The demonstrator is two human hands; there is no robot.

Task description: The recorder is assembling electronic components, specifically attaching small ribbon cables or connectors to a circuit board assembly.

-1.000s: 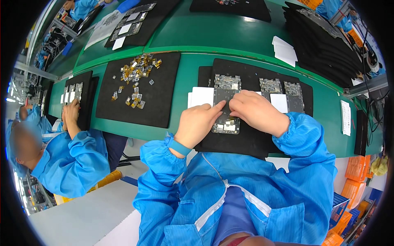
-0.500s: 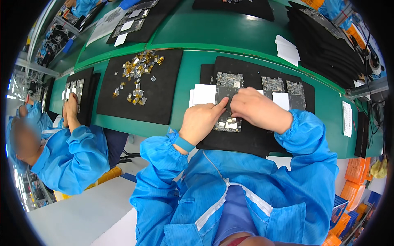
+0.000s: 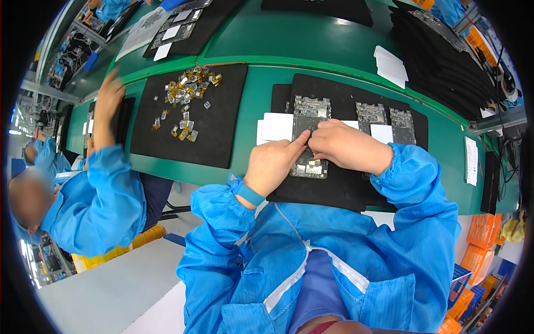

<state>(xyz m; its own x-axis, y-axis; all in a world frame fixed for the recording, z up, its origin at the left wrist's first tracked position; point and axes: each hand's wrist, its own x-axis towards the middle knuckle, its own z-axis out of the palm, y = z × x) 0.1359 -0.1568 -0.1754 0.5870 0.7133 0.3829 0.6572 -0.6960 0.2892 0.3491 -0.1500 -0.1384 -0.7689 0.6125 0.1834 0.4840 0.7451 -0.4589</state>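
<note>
A dark circuit board (image 3: 308, 123) lies on a black foam mat (image 3: 345, 192) in front of me, its chip-covered end at the far side. My left hand (image 3: 272, 164) steadies this board from the left, index finger stretched onto its middle and the other fingers curled at its edge. Close beside that fingertip, my right hand (image 3: 345, 146) is pinched over the board; whatever sits between its fingertips is hidden. Small silvery pieces (image 3: 312, 168) are on the board's near end, just below my hands.
Two more circuit boards (image 3: 371, 114) (image 3: 401, 119) lie to the right, white cards (image 3: 277, 127) to the left. Small clear-and-amber parts (image 3: 186, 92) are scattered on another black mat (image 3: 214, 150). A co-worker (image 3: 94, 195) sits at left. Stacked black sheets (image 3: 439, 67) stand far right.
My right hand has shifted slightly left on the board; my left hand stays put. The co-worker's hand at left has risen from their boards and is blurred.
</note>
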